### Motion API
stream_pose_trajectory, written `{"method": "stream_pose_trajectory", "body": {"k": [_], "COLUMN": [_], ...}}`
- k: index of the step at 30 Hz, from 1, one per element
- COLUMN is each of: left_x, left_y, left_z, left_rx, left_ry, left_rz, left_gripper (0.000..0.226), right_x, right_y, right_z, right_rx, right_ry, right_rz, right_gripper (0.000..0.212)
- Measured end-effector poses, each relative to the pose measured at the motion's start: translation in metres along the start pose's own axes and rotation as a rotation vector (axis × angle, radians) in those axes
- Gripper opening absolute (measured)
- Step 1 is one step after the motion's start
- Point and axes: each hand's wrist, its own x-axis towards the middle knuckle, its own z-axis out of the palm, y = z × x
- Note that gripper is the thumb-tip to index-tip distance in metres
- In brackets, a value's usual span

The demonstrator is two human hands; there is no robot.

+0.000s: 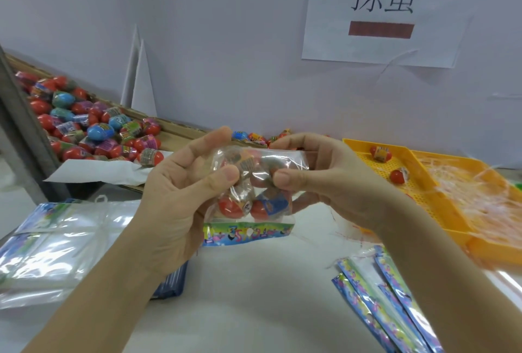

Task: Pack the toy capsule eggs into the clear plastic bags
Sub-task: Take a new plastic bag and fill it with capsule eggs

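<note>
head view: a person's two bare hands met above a white table (254, 310), in front of a pale wall.
left hand (180, 183): fingers and thumb were curled, pinching the left side of the clear plastic bag (262, 172) through its film.
right hand (324, 180): the thumb pressed against bent fingers, pinching the bag's upper right edge.
clear plastic bag: glossy, crinkled film, held in the air between both hands; its printed blue-green header strip (248, 234) hung lowest.
toy capsule eggs (230, 206): rounded, smooth red and blue shells with printed wraps, several bunched inside the held bag.
egg pile (93, 126): many more glossy eggs lay heaped in a brown cardboard box (175, 129) at far left.
yellow tray (418, 186): rigid perforated plastic, right of the hands; two loose eggs (381, 153) lay in its left section, wispy clear strands (474, 183) in the other.
empty bags: a flat shiny stack (56, 245) lay lower left, a fanned few (389, 304) lower right.
sign (387, 11): a white paper sheet on the wall, black characters over a dark red bar.
</note>
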Motion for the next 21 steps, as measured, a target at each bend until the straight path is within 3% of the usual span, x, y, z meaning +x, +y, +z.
{"method": "stream_pose_trajectory", "body": {"k": [6,9,12,14,16,18,21], "left_x": [0.006,0.011,0.012,0.013,0.013,0.013,0.013], "left_y": [-0.003,-0.004,-0.009,-0.012,-0.01,-0.007,-0.01], "left_z": [-0.01,-0.016,-0.015,-0.013,-0.007,-0.006,-0.011], "left_rx": [-0.118,-0.015,0.26,0.141,0.02,-0.046,-0.05], "left_ry": [0.001,0.143,0.349,0.384,0.3,0.251,0.271], "left_rz": [0.029,0.064,0.057,-0.077,-0.283,-0.357,-0.26], "left_gripper": [0.047,0.029,0.034,0.036,0.059,0.075,0.058], "right_x": [0.0,0.0,-0.002,-0.002,-0.002,-0.001,0.0], "right_y": [0.0,0.002,0.007,0.014,0.022,0.029,0.033], "right_z": [-0.002,-0.001,0.006,0.015,0.024,0.03,0.029], "right_rx": [-0.005,-0.115,-0.417,-0.681,-0.935,-1.12,-1.238], "right_ry": [-0.13,0.055,0.313,0.398,0.399,0.366,0.306], "right_rz": [-0.07,-0.147,-0.364,-0.588,-0.802,-0.919,-0.937], "right_gripper": [0.042,0.041,0.043,0.046,0.04,0.037,0.038]}}
